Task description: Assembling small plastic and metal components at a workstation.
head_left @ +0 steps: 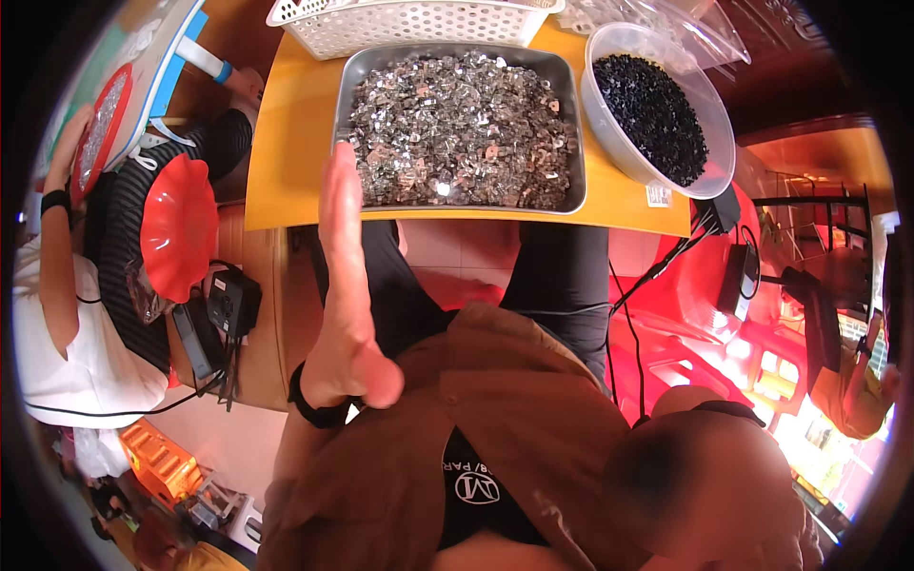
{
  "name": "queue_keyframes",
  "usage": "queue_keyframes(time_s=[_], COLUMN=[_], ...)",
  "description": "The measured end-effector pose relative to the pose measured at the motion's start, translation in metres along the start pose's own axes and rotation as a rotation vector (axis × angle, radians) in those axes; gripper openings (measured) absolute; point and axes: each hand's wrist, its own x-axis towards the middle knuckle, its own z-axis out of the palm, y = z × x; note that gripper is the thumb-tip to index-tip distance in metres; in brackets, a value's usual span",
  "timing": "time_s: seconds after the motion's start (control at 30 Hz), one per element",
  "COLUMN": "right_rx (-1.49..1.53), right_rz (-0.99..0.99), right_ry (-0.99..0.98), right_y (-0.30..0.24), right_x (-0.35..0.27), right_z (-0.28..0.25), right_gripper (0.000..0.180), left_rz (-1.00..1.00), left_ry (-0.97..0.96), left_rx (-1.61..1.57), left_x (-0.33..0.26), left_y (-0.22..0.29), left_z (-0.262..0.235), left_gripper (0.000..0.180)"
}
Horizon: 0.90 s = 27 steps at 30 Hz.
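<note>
My left hand [347, 295] is held up edge-on, its fingers stretched out straight and its thumb apart. Nothing shows in it, and its fingertips overlap the left rim of a metal tray [461, 211] in the picture. Heaped in that tray are many small shiny metal pieces [457, 128], silvery with some copper-coloured ones. At lower right, a smeared skin-coloured shape [700, 476] appears to be my right hand; its fingers cannot be made out. To the right of the tray, a clear plastic bowl [725, 157] holds small black parts [652, 119].
Behind the tray on the yellow table [290, 171] stands a white perforated basket [409, 33], with clear bags [666, 29] beside it. At left, a co-worker's hand [67, 143] touches a red tray [121, 90]. Nearby sits a red scalloped dish [181, 228]. Black cables [657, 271] hang at right.
</note>
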Motion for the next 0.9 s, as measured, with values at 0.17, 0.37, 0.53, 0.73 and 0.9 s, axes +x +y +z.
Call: queue_keyframes(time_s=[0.17,0.37,0.53,0.73,0.9], right_rx=[0.070,0.126,0.190,0.299,0.479], right_rz=[-0.042,-0.086,-0.098,-0.085,-0.103], right_ry=[-0.105,-0.265,-0.397,-0.571,-0.562], right_y=[0.001,-0.007,-0.013,-0.011,0.006], right_x=[-0.002,0.010,0.012,0.024,0.029], right_z=[-0.001,-0.003,-0.006,-0.009,-0.002], right_gripper=[0.050,0.045,0.041,0.036,0.053], left_rz=[0.211,0.196,0.218,0.114,-0.019], left_ry=[-0.105,-0.162,-0.259,-0.213,-0.381], left_rx=[0.573,0.602,0.568,0.304,0.511], left_x=[-0.004,0.004,0.003,-0.015,-0.056], left_y=[0.007,0.018,0.015,0.010,-0.019], left_z=[-0.004,0.005,0.012,0.014,-0.010], left_gripper=[0.121,0.088,0.075,0.062,0.053])
